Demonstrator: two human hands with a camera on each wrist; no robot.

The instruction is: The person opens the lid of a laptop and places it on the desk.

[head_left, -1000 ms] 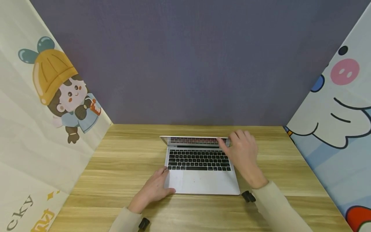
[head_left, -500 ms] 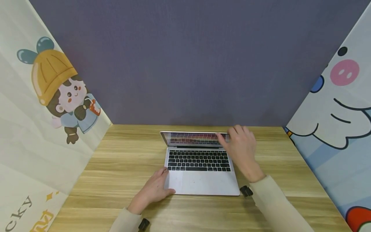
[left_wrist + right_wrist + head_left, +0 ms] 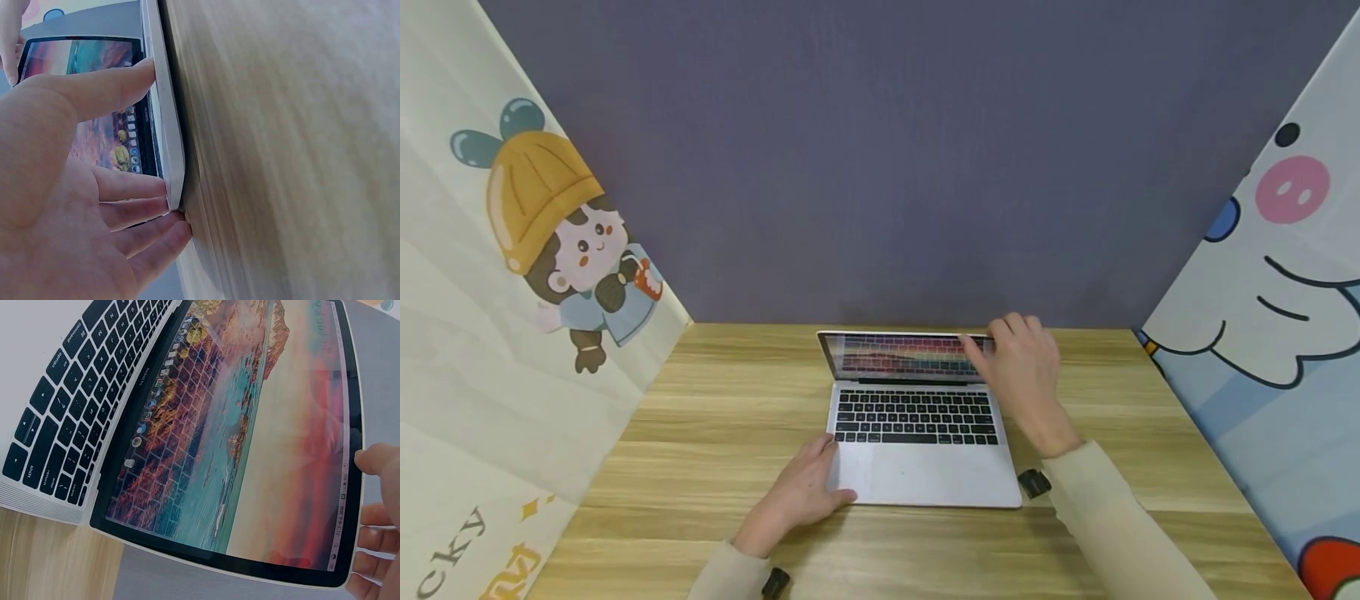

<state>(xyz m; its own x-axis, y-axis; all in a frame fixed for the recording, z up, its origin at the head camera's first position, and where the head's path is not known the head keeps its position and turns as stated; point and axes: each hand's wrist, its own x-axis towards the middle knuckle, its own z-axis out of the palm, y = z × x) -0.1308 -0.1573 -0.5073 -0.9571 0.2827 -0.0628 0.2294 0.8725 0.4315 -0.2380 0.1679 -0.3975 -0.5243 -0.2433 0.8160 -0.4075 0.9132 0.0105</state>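
A silver laptop (image 3: 925, 475) lies on the wooden table, its black keyboard (image 3: 916, 416) towards the person. Its screen (image 3: 898, 357) stands raised and lit, showing a colourful landscape with the keys mirrored in it. My right hand (image 3: 1024, 375) pinches the screen's top right corner, thumb on the front bezel and fingers behind, as the right wrist view confirms. At the base's front left corner rests my left hand (image 3: 801, 492). Its fingers (image 3: 134, 185) lie nearly straight against the side, and its thumb touches the front edge.
The wooden table (image 3: 722, 400) ends at a dark grey-purple wall (image 3: 910, 167) behind the laptop. Cartoon-printed panels rise left (image 3: 452, 317) and right (image 3: 1300, 350). A small black device (image 3: 1033, 483) is worn at the right wrist.
The screen has tilted further up and back, with my right hand holding its corner and moving away with it. More of the lit picture shows. My left hand stays at the base's corner.
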